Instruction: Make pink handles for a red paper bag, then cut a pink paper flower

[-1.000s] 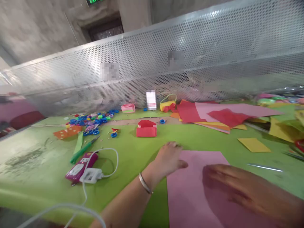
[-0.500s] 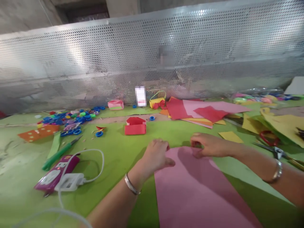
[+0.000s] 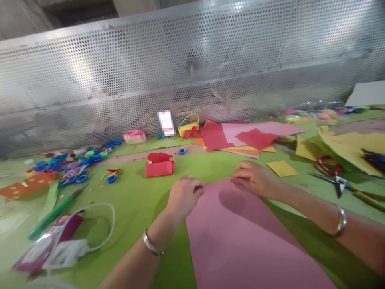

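Observation:
A large pink paper sheet [image 3: 240,241] lies flat on the green table [image 3: 138,200] in front of me. My left hand [image 3: 183,196] pinches the sheet's far left corner with closed fingers. My right hand [image 3: 255,178] pinches the far right corner, fingers curled onto the edge. Both wrists wear a silver bangle. A folded red paper box [image 3: 159,165] sits just beyond my left hand.
A purple power strip with white charger and cable [image 3: 54,245] lies at left, with a green cutter [image 3: 54,212] and blue rings [image 3: 75,158] beyond. Stacked coloured sheets [image 3: 246,138] and red-handled scissors [image 3: 333,174] are at right. A perforated metal screen [image 3: 192,72] closes the back.
My right hand swept from the near right up to the sheet's far right corner and closed on it. My left hand stayed on the left corner. The view dropped and shifted right.

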The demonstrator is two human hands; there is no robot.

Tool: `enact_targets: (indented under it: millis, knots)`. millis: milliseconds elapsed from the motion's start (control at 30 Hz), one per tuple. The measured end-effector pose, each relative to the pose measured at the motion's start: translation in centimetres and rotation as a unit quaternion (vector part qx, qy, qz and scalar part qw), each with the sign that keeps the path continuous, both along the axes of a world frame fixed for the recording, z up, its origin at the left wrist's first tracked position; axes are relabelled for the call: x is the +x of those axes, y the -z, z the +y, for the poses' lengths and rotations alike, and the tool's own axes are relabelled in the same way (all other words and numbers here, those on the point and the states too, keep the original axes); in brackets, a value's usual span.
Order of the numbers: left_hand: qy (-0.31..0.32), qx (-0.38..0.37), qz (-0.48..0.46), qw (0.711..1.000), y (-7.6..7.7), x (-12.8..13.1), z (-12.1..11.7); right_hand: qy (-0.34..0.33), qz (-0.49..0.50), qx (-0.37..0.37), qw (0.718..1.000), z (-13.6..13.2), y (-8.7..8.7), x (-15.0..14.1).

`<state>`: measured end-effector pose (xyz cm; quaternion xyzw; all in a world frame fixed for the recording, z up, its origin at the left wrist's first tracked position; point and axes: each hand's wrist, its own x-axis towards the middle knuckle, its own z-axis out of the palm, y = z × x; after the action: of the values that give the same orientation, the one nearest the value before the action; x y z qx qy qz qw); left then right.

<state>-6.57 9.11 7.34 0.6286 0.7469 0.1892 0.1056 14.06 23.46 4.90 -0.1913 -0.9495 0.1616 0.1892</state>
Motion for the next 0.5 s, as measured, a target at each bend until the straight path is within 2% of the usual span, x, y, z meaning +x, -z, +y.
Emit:
enact_targets:
  millis: [200, 400, 500]
  knots:
    - [-0.003, -0.008, -0.002, 1.000, 0.1, -0.5, 0.5, -0.009, 0.028, 0.056, 0.998, 0.3, 1.4, -0.5]
    - [-0.018, 0.003, -0.013, 1.000, 0.2, -1.2, 0.5, -0.005, 0.044, 0.095, 0.994, 0.3, 1.7, -0.4]
    - [0.001, 0.024, -0.003, 1.000, 0.4, -1.3, 0.4, -0.012, 0.048, 0.120, 0.992, 0.3, 1.7, -0.4]
